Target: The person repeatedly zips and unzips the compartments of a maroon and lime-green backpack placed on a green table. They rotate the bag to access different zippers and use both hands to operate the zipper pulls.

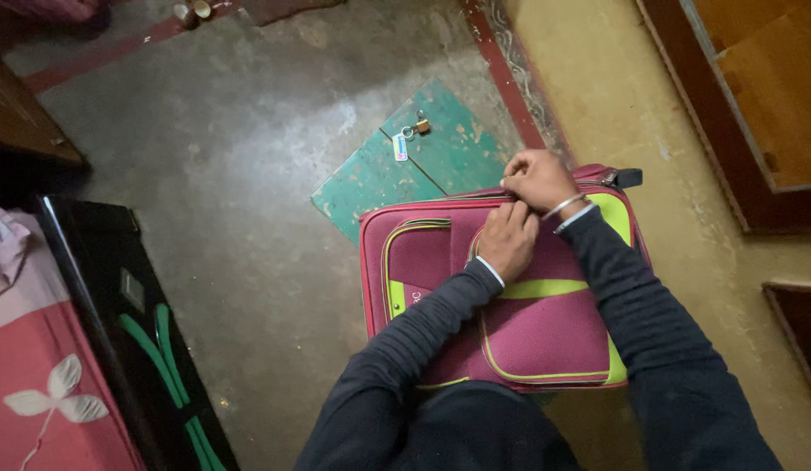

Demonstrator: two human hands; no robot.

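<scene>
A person in dark sleeves bends over a pink suitcase (545, 331) with lime trim lying flat on the concrete floor (231, 192). The left hand (507, 240) presses on the case's top panel; the right hand (538, 180), fingers curled, appears to pinch a zip pull at the far edge. A small padlock (420, 125) with keys rests on a green board (396, 170) just beyond.

So there was one magenta fabric suitcase with lime-green trim (545, 336), two hands on it, left hand (507, 241) and right hand (536, 180), one small brass padlock (422, 125) and one worn green painted board (396, 166).
</scene>
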